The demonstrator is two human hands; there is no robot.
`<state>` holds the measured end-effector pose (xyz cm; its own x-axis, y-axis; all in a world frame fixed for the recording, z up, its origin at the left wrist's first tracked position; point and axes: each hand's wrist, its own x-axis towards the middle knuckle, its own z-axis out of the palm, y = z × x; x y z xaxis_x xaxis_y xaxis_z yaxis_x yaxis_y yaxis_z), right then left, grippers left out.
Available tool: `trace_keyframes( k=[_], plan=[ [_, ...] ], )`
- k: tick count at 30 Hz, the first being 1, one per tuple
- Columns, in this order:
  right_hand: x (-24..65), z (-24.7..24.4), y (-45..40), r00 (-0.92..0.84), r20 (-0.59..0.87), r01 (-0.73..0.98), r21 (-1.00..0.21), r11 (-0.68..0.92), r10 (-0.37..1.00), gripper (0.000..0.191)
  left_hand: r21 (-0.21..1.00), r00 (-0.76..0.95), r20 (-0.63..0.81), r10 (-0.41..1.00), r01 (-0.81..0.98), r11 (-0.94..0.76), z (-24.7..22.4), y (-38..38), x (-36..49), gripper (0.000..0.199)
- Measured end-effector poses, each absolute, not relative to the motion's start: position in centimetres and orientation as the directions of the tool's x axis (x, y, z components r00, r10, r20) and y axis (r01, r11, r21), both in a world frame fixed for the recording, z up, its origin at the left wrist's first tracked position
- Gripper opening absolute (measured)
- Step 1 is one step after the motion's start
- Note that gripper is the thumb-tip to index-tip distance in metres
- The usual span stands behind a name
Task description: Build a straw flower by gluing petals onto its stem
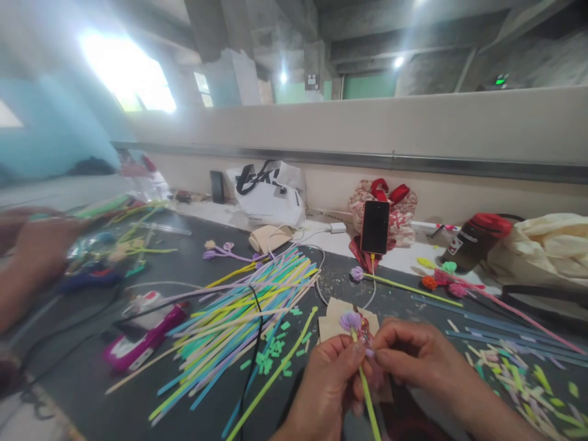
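My left hand (337,373) is closed around the yellow-green stem of a fuzzy lilac flower (350,321), held upright just below its head. Fingers bent into a pinch, my right hand (427,361) meets it from the right. At its fingertips shows a small lilac piece (370,353), close against the stem; its shape is partly hidden. Behind both hands lies a tan cardboard piece (328,327), with something reddish and shiny on it that I cannot make out. A loose yellow-green stem (280,367) lies left of my left hand.
Many coloured fuzzy stems (239,318) are piled left, beside green snippets (271,355) and a purple-and-white glue gun (144,337) with cords. More cuttings (519,380) lie right. A phone (375,226) leans on a patterned bag. Another person's blurred hand (41,251) works far left.
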<state>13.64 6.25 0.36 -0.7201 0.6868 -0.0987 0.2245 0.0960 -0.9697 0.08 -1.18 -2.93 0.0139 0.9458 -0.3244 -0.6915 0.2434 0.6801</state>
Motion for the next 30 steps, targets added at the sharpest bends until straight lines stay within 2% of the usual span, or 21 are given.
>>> trace_keyframes(
  k=[5, 11, 17, 21, 23, 24, 26, 28, 30],
  plan=[
    [13.6, 0.2, 6.4, -0.738, -0.146, 0.122, -0.989, -0.082, 0.659, 0.023, 0.675, 0.003, -0.335, 0.942, -0.697, 0.242, -2.9, -1.3, 0.4, 0.029],
    [13.5, -0.3, 6.2, -0.753, -0.207, 0.042, -0.962, -0.269, 0.625, 0.025, 0.636, 0.105, -0.32, 0.942, -0.713, 0.295, -3.6, -0.9, 0.2, 0.032],
    [12.8, -1.1, 6.3, -0.739, -0.22, 0.051, -0.961, -0.273, 0.636, 0.031, 0.652, 0.067, -0.351, 0.934, -0.699, 0.295, -3.7, -1.1, 0.3, 0.033],
    [13.7, -1.1, 6.5, -0.7, -0.184, 0.122, -0.983, -0.139, 0.69, 0.028, 0.644, -0.031, -0.403, 0.915, -0.72, 0.26, -2.8, -1.1, -0.1, 0.03],
    [14.9, -1.4, 6.3, -0.652, -0.141, 0.25, -0.967, 0.036, 0.745, 0.025, 0.634, -0.053, -0.42, 0.906, -0.732, 0.251, -2.3, -1.1, -0.5, 0.029],
    [15.5, -1.6, 6.2, -0.616, -0.093, 0.375, -0.908, 0.187, 0.782, 0.025, 0.621, -0.048, -0.428, 0.902, -0.741, 0.255, -2.1, -1.1, -0.8, 0.028],
    [16.8, -2.1, 5.9, -0.595, -0.016, 0.592, -0.685, 0.425, 0.803, 0.022, 0.586, -0.026, -0.439, 0.898, -0.766, 0.264, -1.8, -1.0, -1.3, 0.029],
    [17.6, -2.5, 5.8, -0.651, 0.019, 0.654, -0.494, 0.573, 0.758, 0.013, 0.549, 0.006, -0.434, 0.901, -0.791, 0.27, -1.5, -1.0, -1.6, 0.031],
    [17.8, -2.9, 5.9, -0.721, 0.013, 0.623, -0.424, 0.657, 0.692, 0.029, 0.524, 0.029, -0.423, 0.906, -0.808, 0.271, -1.4, -0.9, -1.7, 0.033]
  ],
)
